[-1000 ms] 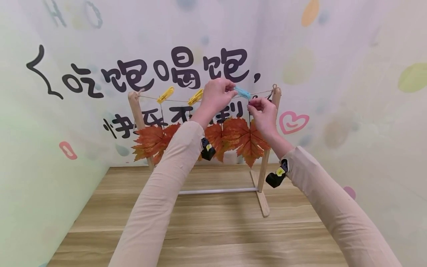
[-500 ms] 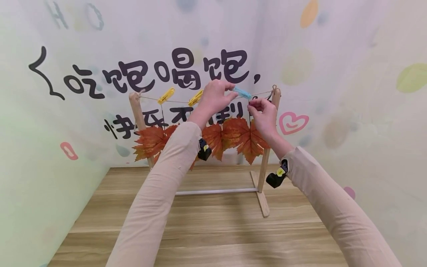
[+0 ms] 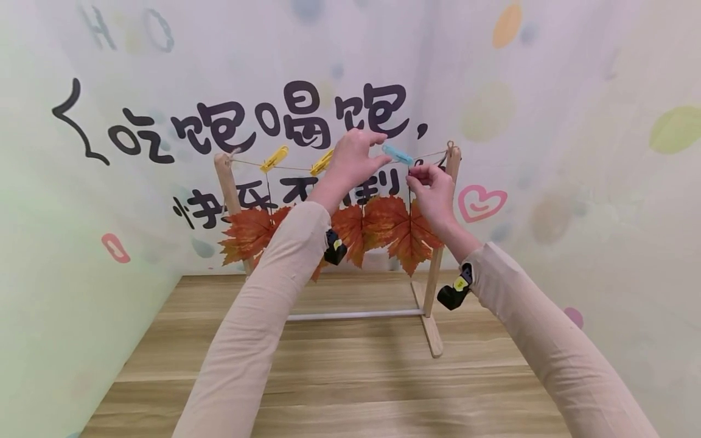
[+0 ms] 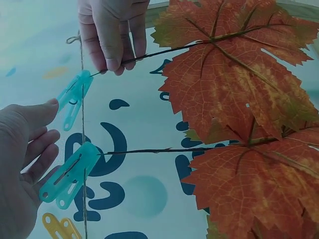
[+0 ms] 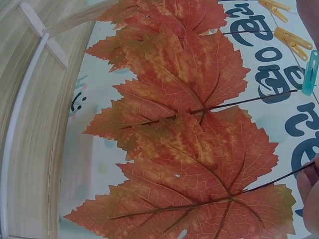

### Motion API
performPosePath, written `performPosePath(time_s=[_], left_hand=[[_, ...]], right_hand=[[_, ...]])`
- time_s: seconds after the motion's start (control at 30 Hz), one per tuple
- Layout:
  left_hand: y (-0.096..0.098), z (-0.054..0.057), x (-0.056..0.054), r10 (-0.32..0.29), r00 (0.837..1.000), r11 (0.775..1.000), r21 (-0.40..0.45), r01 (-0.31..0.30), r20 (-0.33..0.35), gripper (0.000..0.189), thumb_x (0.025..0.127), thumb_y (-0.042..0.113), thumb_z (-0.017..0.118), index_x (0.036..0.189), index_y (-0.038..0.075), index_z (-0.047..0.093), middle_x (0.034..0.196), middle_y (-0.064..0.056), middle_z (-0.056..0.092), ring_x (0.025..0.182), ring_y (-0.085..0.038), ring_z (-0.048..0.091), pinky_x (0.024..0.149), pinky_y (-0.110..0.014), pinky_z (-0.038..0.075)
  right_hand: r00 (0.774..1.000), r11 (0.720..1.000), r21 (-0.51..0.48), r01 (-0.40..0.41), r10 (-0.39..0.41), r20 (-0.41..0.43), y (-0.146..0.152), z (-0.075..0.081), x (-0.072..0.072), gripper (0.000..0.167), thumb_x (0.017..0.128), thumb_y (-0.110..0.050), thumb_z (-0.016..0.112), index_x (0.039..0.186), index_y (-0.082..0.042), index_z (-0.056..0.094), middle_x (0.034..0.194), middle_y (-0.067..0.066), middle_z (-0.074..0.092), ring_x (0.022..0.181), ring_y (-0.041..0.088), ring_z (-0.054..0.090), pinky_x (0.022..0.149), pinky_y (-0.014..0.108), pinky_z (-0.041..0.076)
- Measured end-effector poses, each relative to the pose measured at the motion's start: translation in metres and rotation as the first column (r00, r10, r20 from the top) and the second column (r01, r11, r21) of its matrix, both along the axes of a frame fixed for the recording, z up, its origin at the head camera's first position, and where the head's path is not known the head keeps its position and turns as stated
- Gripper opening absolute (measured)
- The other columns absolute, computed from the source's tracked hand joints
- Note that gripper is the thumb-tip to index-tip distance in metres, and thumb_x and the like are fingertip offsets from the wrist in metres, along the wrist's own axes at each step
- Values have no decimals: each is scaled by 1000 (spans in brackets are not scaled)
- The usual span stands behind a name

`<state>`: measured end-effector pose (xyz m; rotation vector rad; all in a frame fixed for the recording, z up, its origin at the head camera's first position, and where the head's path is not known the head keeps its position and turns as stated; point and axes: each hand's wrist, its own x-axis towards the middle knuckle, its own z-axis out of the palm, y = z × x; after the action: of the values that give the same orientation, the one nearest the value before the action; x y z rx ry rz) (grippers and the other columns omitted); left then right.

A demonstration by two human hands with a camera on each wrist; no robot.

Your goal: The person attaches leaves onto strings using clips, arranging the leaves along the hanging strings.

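Note:
In the head view a light-blue clothespin (image 3: 397,154) sits on the twine near the right post. My left hand (image 3: 356,159) is beside its handle end, thumb and fingers spread apart. In the left wrist view the thumb tip is right by that clothespin (image 4: 76,98); whether they touch I cannot tell. My right hand (image 3: 432,188) pinches the dark stem of the rightmost orange maple leaf (image 3: 411,234), just below the clothespin, whose jaws are at the stem's top. A second blue clothespin (image 4: 72,174), hidden in the head view, holds the neighbouring leaf's stem (image 4: 164,150).
Two yellow clothespins (image 3: 274,159) hang farther left on the twine, with more leaves (image 3: 252,234) below. The twine runs between two wooden posts (image 3: 453,159), joined low down by a white rod (image 3: 356,315). The stand is on a wood-grain table (image 3: 350,377) before a printed wall.
My left fingers have parted from the blue clothespin's handles, which they pinched a second ago. The clothespin stays on the twine. My right hand keeps its pinch on the stem.

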<state>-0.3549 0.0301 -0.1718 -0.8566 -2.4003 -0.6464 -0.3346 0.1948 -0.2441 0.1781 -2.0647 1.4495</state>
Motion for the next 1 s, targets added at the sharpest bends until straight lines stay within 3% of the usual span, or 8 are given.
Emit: performPosePath(time_s=[0.17, 0.63, 1.0], left_hand=[[-4, 0, 3, -12, 1000, 999, 32, 13, -12, 40, 84, 24, 65, 119, 6, 59, 117, -6, 61, 104, -20, 54, 87, -26, 42], [-20, 2, 15, -41, 990, 995, 88, 53, -139, 33, 84, 21, 65, 113, 5, 63, 112, -6, 64, 100, -18, 58, 92, -24, 40], [-43, -4, 29, -96, 973, 978, 163, 132, -211, 27, 81, 13, 67, 107, 3, 66, 104, -9, 66, 94, -20, 58, 82, -27, 45]], right_hand=[[1000, 1000, 8, 1, -1, -8, 0, -2, 0, 18, 87, -6, 59, 101, 3, 61, 94, 13, 61, 81, 14, 57, 74, 18, 49], [999, 999, 40, 28, -27, -26, 10, -3, 5, 23, 85, -12, 62, 102, 3, 61, 97, 13, 63, 78, 7, 56, 68, 13, 46], [994, 998, 68, -9, 17, -110, 19, -9, 20, 23, 82, -6, 65, 99, 9, 60, 86, 8, 63, 71, 0, 55, 65, 11, 45]])
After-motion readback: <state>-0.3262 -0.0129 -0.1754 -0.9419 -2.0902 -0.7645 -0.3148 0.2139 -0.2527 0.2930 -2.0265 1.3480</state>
